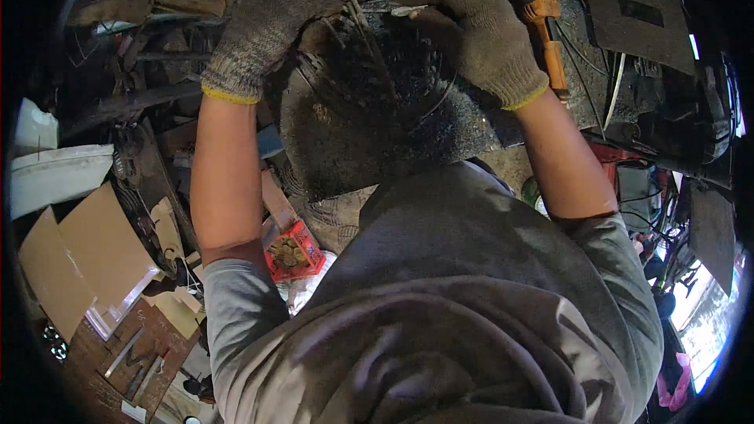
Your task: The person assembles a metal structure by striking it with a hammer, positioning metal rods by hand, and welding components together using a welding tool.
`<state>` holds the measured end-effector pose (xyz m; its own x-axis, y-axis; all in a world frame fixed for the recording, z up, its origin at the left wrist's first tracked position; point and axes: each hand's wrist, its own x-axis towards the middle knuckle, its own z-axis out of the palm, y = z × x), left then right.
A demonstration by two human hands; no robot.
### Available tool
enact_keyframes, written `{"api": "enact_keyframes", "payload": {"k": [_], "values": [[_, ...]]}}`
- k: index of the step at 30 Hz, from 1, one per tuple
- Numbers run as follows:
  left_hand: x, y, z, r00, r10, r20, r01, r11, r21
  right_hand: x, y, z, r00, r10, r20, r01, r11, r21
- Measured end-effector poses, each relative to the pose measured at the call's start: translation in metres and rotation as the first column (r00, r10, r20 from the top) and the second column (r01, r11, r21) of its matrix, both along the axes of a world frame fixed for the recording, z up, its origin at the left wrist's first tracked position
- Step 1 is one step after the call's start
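Note:
Both my hands wear grey knit work gloves with yellow cuffs. My left hand [263, 27] rests curled on the upper left edge of a dark, round coil of wires [377, 71] that lies on a grimy metal plate [353, 149]. My right hand [479, 31] is closed over the coil's upper right edge, pinching a small pale piece [408, 10] among the wires. What exactly sits under each palm is hidden by the gloves.
An orange tool [538, 0] lies just right of my right hand. A red basket of small brown parts [294, 251] sits on the floor below. Cardboard sheets [86, 259] lie at the left. Dark machine parts and cables [660, 102] crowd the right.

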<state>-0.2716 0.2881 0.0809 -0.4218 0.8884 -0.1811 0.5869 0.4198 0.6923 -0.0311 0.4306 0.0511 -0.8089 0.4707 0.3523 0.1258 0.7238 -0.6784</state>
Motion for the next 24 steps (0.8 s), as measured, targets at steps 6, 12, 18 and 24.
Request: {"api": "enact_keyframes", "payload": {"k": [6,12,18,24], "values": [[0.011,-0.002,0.010,0.999,0.015,0.044,-0.013,0.999,-0.035,0.002,0.003,0.002,1.000,-0.003,0.015,0.003,0.999,-0.049],[-0.010,-0.020,0.004,0.966,0.077,0.247,-0.103,0.990,0.094,0.008,0.002,-0.002,0.998,-0.043,-0.040,0.037,0.988,-0.151],[-0.010,-0.016,0.004,0.834,0.096,0.544,-0.092,0.995,-0.036,0.013,0.003,-0.006,0.995,-0.095,0.006,0.095,0.991,-0.092],[0.010,-0.005,0.010,0.994,0.082,0.078,-0.084,0.996,0.023,0.014,-0.002,-0.009,0.997,-0.057,-0.051,0.051,0.992,-0.120]]}}
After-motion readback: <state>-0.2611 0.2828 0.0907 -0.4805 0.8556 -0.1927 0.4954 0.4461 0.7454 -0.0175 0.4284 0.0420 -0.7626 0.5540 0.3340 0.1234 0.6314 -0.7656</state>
